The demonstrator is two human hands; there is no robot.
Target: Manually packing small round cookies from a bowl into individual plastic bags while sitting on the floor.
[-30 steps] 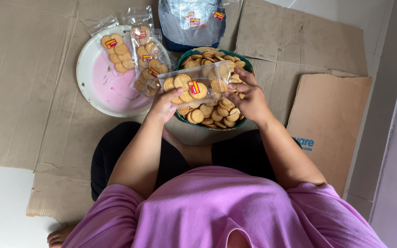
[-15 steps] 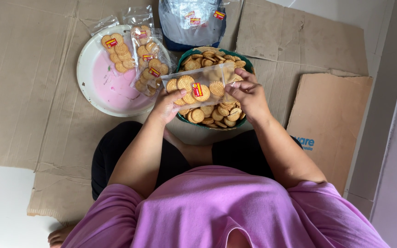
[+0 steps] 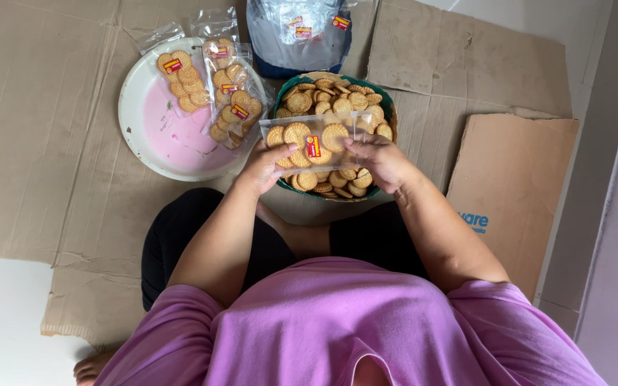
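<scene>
Both my hands hold a clear plastic packet of round biscuits (image 3: 314,137) with a small red and yellow label, level above a green bowl (image 3: 389,107) heaped with loose biscuits. My left hand (image 3: 267,166) grips the packet's left end, thumb on top. My right hand (image 3: 375,159) pinches its right end. The packet holds several golden biscuits lying flat.
A round white and pink tray (image 3: 153,136) at the left carries three filled biscuit packets (image 3: 227,96). A bag of empty clear packets (image 3: 300,32) lies behind the bowl. Flattened cardboard (image 3: 44,121) covers the floor; a brown box flap (image 3: 506,179) lies at the right.
I have lifted the packet a little, moved it away from me and levelled it over the bowl. My right hand has shifted along its right end.
</scene>
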